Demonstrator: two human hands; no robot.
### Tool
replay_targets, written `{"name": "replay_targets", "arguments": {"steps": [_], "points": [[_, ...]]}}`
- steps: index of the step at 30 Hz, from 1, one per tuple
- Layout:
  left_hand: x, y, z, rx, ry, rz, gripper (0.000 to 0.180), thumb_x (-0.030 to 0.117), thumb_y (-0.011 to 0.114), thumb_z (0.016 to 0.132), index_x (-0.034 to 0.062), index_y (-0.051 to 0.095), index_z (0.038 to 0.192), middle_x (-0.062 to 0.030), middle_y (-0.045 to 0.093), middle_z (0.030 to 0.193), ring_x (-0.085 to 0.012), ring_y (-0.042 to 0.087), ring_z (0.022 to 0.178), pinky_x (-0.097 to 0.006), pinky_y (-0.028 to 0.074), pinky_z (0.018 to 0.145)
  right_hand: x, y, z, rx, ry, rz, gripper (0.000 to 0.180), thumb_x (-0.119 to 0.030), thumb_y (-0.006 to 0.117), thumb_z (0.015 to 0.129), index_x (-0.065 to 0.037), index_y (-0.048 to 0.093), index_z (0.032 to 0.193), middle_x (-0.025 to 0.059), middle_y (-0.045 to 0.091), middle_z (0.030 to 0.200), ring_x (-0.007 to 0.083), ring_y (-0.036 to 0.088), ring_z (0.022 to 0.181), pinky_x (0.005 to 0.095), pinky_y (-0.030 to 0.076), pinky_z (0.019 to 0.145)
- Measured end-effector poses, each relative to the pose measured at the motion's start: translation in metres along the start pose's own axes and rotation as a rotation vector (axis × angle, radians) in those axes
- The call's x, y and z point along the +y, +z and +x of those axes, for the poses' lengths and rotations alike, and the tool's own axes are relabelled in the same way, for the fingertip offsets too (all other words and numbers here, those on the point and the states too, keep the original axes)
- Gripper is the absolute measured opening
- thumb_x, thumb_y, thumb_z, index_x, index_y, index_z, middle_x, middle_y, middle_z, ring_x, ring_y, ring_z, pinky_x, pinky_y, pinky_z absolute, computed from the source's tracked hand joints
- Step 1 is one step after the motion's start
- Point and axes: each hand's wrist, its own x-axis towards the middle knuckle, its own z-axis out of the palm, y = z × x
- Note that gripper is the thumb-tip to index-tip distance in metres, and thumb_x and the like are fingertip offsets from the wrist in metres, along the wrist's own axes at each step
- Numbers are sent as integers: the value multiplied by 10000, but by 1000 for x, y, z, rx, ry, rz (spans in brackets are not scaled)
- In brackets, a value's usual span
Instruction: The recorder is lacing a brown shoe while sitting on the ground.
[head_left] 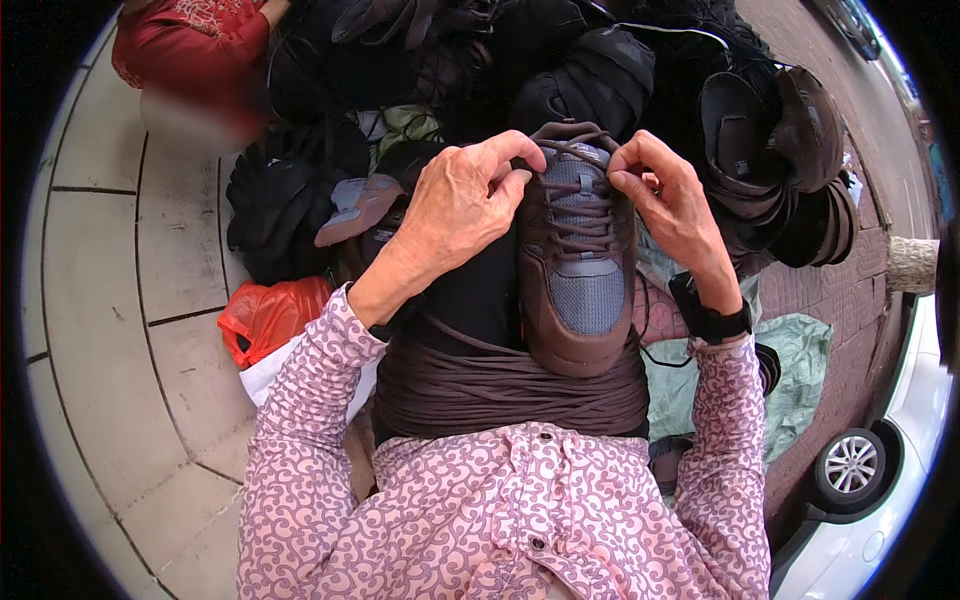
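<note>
A brown and blue-grey sneaker (585, 290) rests on my lap with its toe toward me. Dark brown shoelace (578, 222) crosses its tongue in several rows. At the left side of the shoe's collar, my left hand (465, 200) pinches the shoelace between thumb and forefinger. My right hand (672, 195) pinches at the opposite side, by the top eyelets, with a lace between its fingertips; the exact grip is partly hidden. Across my thighs lies a thick bundle of loose brown laces (500, 392), just below the toe.
Piles of dark shoes (590, 85) lie ahead, with stacked brown shoes (775, 150) at the right. A red plastic bag (272, 318) is at my left, a pale green sheet (795, 375) at my right. Someone in a red top (195, 55) sits far left. A white car (890, 500) stands right.
</note>
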Motion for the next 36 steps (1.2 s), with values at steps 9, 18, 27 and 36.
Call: {"name": "replay_targets", "arguments": {"steps": [9,18,27,36], "points": [[-3,-8,18,93,62,-90,207,92,636,952,36,694,1143,2,583,619,-46,518,544,-235,403,517,11,3,-14,76,307,467,111,-123,658,992,-44,678,1067,-51,642,982,39,568,904,197,459,819],[-12,0,49,40,242,211,159,181,721,866,47,742,951,-95,606,618,-214,603,542,-348,468,552,19,11,-20,137,284,569,102,-109,686,969,-42,691,1046,-41,658,983,38,582,916,199,470,841],[-9,1,44,144,161,291,130,139,700,872,9,699,872,-118,630,629,-255,633,566,-371,485,571,22,13,-20,127,283,605,97,-95,697,958,-41,684,1038,-57,627,935,28,557,865,180,464,809],[0,-6,40,224,342,242,111,90,694,884,8,625,860,-153,623,837,-305,648,699,-398,485,628,19,6,-18,105,310,519,78,-73,678,958,-41,679,1030,-59,623,917,26,550,840,179,452,779]]}}
